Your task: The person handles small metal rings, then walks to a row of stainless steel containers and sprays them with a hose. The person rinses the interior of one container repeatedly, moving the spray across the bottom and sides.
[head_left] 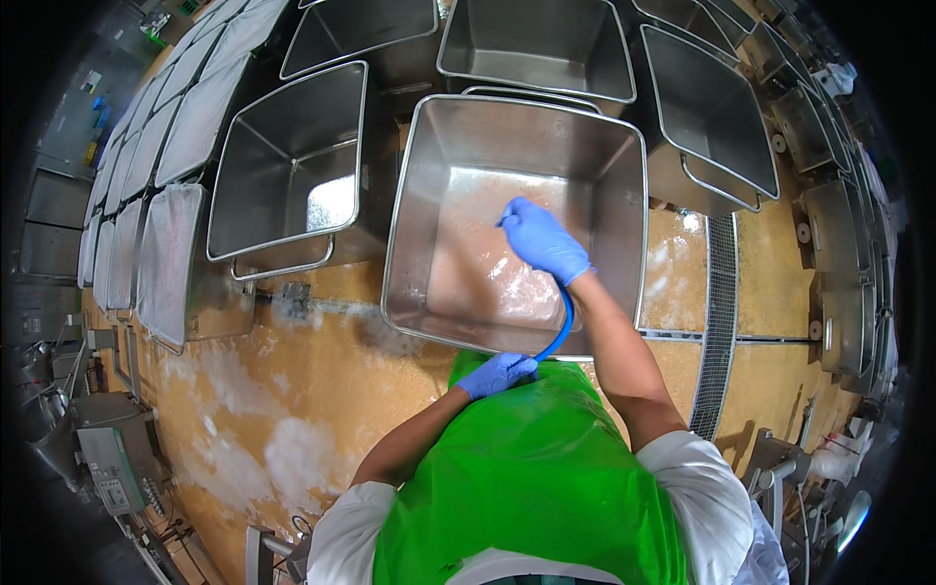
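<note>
I stand over a large steel tub with foamy water on its bottom. My right hand, in a blue glove, reaches down into the tub and grips the end of a blue hose. The hose curves back over the tub's near rim to my left hand, also blue-gloved, which is closed on it just in front of my green apron.
Several more empty steel tubs stand to the left and behind. Stacked flat trays line the far left. The wet orange floor carries white foam patches. A floor drain grate runs along the right.
</note>
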Motion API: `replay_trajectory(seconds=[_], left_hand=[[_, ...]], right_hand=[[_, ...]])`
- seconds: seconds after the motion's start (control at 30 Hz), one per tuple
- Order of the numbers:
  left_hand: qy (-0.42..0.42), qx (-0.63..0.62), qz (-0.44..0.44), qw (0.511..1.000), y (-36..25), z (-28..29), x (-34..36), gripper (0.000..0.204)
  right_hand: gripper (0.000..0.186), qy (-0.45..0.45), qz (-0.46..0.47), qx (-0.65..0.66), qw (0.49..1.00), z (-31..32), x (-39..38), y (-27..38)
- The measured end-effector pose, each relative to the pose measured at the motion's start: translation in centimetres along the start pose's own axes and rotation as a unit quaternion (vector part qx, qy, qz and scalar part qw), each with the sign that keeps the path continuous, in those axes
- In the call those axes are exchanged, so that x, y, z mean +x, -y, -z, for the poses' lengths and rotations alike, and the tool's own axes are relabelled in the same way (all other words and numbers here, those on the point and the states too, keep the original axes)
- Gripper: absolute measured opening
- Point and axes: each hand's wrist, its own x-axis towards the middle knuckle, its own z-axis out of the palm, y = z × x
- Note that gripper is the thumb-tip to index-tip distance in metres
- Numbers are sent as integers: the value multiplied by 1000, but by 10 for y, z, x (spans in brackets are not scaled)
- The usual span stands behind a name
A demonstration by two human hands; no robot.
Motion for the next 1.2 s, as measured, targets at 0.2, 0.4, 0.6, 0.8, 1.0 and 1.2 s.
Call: replay_trajectory(seconds=[0.2,0.4,0.6,0.8,1.0,1.2], left_hand=[[-45,-48,55,996,-9,-27,9,53],[-129,-60,101,985,0,-59,14,56],[-302,-477,122,816,54,-31,35,35],[-558,-542,30,628,83,73,27,25],[-566,-582,47,582,73,98,36,29],[-575,-594,30,562,120,115,45,24]], right_hand=[[25,6,38,-27,999,4,-1,-10],[21,-80,79,14,994,9,-2,-62],[31,208,90,-82,971,-62,-47,-89],[39,219,122,19,968,-51,-84,-64],[36,225,148,-31,963,-42,-81,-70],[33,238,190,-52,951,-53,-74,-74]])
